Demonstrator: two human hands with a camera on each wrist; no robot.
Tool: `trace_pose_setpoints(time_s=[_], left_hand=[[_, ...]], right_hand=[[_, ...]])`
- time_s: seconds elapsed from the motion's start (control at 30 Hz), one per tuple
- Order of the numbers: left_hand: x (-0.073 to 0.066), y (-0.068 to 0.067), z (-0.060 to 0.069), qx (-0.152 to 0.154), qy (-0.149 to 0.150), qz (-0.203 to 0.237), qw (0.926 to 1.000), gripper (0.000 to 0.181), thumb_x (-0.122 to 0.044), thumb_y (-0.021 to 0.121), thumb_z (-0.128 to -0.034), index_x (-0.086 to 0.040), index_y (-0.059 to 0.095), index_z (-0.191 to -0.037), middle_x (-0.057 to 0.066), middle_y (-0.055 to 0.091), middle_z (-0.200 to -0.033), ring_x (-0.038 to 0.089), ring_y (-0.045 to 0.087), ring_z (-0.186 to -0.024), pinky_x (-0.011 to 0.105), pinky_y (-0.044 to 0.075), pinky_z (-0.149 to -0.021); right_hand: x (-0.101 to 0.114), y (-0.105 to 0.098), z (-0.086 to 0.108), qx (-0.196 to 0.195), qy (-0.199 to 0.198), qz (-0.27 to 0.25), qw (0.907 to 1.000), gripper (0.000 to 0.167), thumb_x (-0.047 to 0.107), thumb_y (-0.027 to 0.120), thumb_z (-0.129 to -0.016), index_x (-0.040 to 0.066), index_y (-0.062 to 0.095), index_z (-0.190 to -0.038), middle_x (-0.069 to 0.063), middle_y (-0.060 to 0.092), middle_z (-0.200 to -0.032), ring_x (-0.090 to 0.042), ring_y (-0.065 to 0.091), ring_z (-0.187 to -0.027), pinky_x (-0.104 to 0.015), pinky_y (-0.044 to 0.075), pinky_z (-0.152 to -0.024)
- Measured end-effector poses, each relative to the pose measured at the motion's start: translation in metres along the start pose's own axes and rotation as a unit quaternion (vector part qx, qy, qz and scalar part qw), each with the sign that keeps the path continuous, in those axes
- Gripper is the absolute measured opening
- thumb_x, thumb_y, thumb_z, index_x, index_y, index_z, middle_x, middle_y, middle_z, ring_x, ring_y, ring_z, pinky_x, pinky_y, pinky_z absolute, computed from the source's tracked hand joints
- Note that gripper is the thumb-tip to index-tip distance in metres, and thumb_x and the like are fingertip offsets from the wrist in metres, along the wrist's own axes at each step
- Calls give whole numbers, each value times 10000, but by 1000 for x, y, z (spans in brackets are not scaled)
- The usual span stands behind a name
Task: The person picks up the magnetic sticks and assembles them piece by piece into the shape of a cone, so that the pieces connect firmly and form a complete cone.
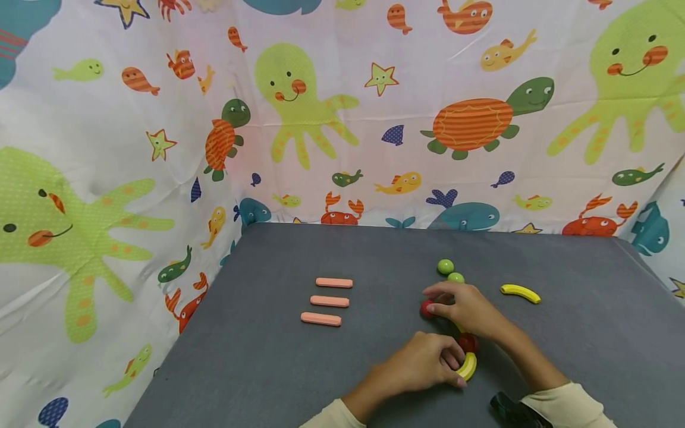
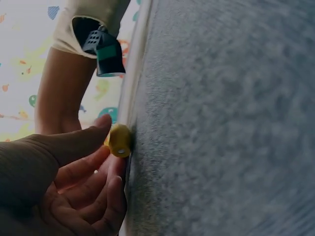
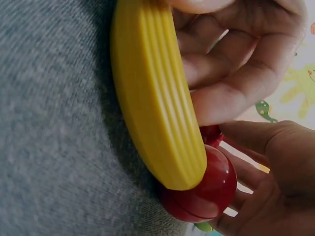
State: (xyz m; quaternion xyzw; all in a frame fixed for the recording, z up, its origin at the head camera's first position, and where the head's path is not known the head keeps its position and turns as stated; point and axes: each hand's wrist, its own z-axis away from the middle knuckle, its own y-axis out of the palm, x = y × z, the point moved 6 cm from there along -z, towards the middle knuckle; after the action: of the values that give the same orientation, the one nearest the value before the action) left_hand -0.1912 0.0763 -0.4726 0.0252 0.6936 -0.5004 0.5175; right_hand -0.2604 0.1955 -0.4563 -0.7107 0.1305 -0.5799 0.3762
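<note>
My left hand [image 1: 425, 364] pinches a yellow banana-shaped piece [image 1: 468, 367] between thumb and fingers; its ridged side [image 3: 152, 98] faces the right wrist view. Touching its far end is a dark red ball [image 1: 468, 343], glossy in the right wrist view. Just beyond, my right hand [image 1: 464, 306] holds a second red ball [image 1: 426, 308] between thumb and fingers, close to the table. A sliver of another yellow piece [image 1: 460, 327] shows beneath the right hand, mostly hidden. Two green balls [image 1: 445, 266] lie beyond the right hand's fingers, one partly covered.
Several pink sticks [image 1: 330, 301] lie in a column on the left of the grey table [image 1: 257, 356]. Another yellow curved piece [image 1: 520, 293] rests right of the hands. A sea-animal printed cloth [image 1: 342, 119] hangs behind and along the left side.
</note>
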Motion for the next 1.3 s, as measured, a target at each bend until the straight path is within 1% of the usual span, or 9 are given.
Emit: trace_pose_setpoints(time_s=[0.13, 0.33, 0.47, 0.63, 0.8, 0.93, 1.13, 1.2, 1.3], left_hand=[[-1, 0, 1, -35, 59, -178, 9998, 281, -210, 925, -841, -118, 802, -1077, -152, 743, -823, -171, 588, -714, 58, 483, -665], [6, -6, 5, 19, -29, 48, 10000, 238, -156, 929, -825, -110, 822, -1033, -130, 747, -812, -146, 598, -700, 75, 492, -660], [14, -14, 8, 77, 11, 64, 9999, 185, -130, 910, -841, -113, 834, -1008, -132, 738, -805, -128, 597, -699, 87, 500, -665], [28, -30, 13, 97, -6, -54, 9999, 137, -135, 877, -872, -132, 853, -1007, -142, 756, -846, -106, 600, -732, 110, 505, -679], [42, -48, 15, -116, -131, 22, 9998, 143, -87, 862, -878, -122, 858, -1016, -103, 771, -934, -81, 606, -789, 132, 514, -716], [51, -58, 17, -324, -305, 124, 9989, 150, -74, 846, -895, -108, 855, -1041, -72, 761, -977, -68, 605, -823, 145, 515, -733], [57, -57, 14, -499, -437, 275, 9974, 133, -188, 824, -943, -118, 848, -1053, -115, 754, -956, -61, 610, -843, 165, 515, -751], [59, -55, 12, -584, -495, 294, 9966, 152, -223, 835, -936, -120, 845, -1046, -134, 746, -931, -55, 609, -832, 169, 514, -753], [62, -56, 10, -742, -574, 310, 9951, 180, -219, 855, -917, -101, 835, -1052, -111, 750, -921, -45, 609, -809, 172, 516, -743]], right_hand=[[-4, 0, -1, 49, 100, 30, 9999, 295, 228, 749, -1008, 96, 747, -1272, -51, 773, -1160, -223, 726, -1024, -458, 601, -871], [-12, -5, 4, -47, 298, 27, 9995, 297, 213, 750, -1004, 96, 748, -1276, -55, 765, -1130, -167, 704, -924, -314, 561, -747], [-20, -11, 8, -122, 515, -4, 9986, 333, 251, 761, -997, 80, 744, -1282, -69, 760, -1129, -166, 671, -851, -285, 547, -676], [-28, -19, 17, -204, 665, -21, 9976, 371, 299, 756, -1000, 81, 735, -1299, -67, 750, -1151, -177, 637, -827, -283, 533, -670], [-35, -23, 27, -255, 702, -120, 9971, 361, 302, 741, -1011, 80, 737, -1296, -50, 734, -1098, -180, 606, -776, -277, 505, -650], [-42, -25, 38, -171, 890, -207, 9957, 384, 320, 739, -1012, 73, 730, -1306, -64, 718, -1111, -190, 612, -778, -282, 528, -655], [-45, -27, 54, -1, 1166, -439, 9922, 435, 317, 766, -992, 35, 708, -1318, -107, 722, -1163, -192, 677, -774, -305, 585, -685], [-46, -28, 57, 36, 1270, -481, 9907, 444, 319, 779, -980, 39, 708, -1317, -102, 734, -1149, -195, 695, -774, -303, 589, -700], [-46, -28, 61, 92, 1286, -540, 9902, 450, 314, 783, -977, 31, 703, -1318, -95, 742, -1128, -202, 700, -778, -309, 590, -700]])
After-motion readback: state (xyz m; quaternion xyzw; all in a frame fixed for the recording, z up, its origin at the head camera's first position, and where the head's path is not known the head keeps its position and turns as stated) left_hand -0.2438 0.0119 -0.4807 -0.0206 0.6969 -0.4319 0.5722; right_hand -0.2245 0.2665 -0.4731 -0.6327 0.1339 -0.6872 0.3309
